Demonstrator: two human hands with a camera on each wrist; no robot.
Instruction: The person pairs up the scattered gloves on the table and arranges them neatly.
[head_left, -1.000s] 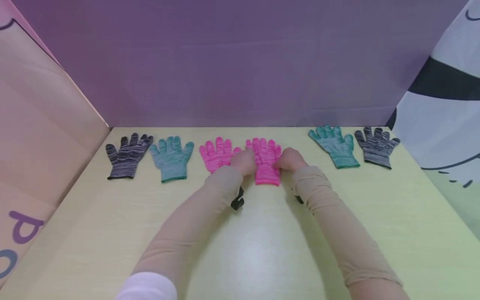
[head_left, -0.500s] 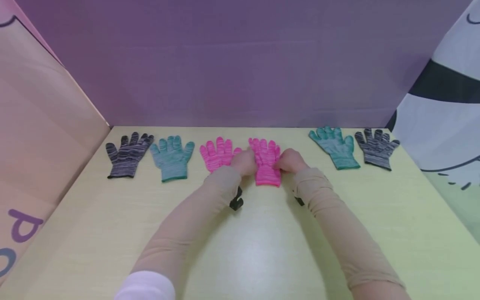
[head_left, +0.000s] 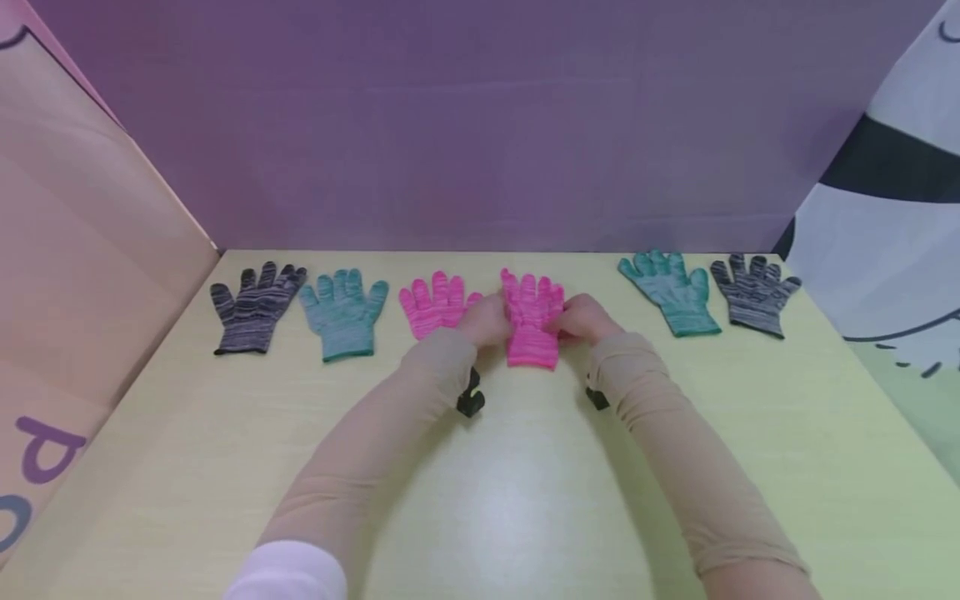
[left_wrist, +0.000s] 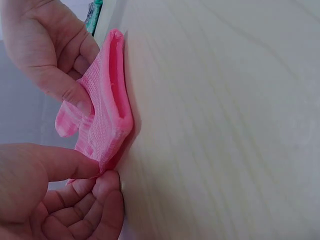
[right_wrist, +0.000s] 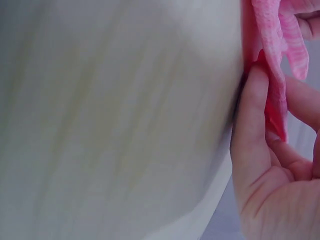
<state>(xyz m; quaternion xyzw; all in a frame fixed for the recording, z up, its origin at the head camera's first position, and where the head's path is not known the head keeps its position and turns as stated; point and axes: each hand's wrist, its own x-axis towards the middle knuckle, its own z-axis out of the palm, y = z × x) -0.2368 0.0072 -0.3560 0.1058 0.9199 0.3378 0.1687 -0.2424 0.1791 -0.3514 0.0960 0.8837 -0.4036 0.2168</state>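
A bright pink knit glove (head_left: 534,321) lies at the middle of the table, fingers toward the purple wall and cuff toward me. My left hand (head_left: 487,321) pinches its left edge between thumb and fingertips; in the left wrist view the cuff mouth gapes slightly beside that pinch. On the opposite side my right hand (head_left: 587,318) holds the glove's edge, the thumb over the knit and fingers beneath it, as the right wrist view shows. A second pink glove (head_left: 437,304) lies to the left, partly hidden behind my left hand.
Farther left lie a teal glove (head_left: 345,315) and a dark grey striped glove (head_left: 255,308). On the right are another teal glove (head_left: 671,292) and a grey glove (head_left: 753,293). A purple wall (head_left: 480,125) rises behind the table (head_left: 510,500).
The held pink glove has shifted slightly, its leftmost finger now standing up straighter toward the wall. Both hands keep their pinch at its sides; the other gloves have not moved.
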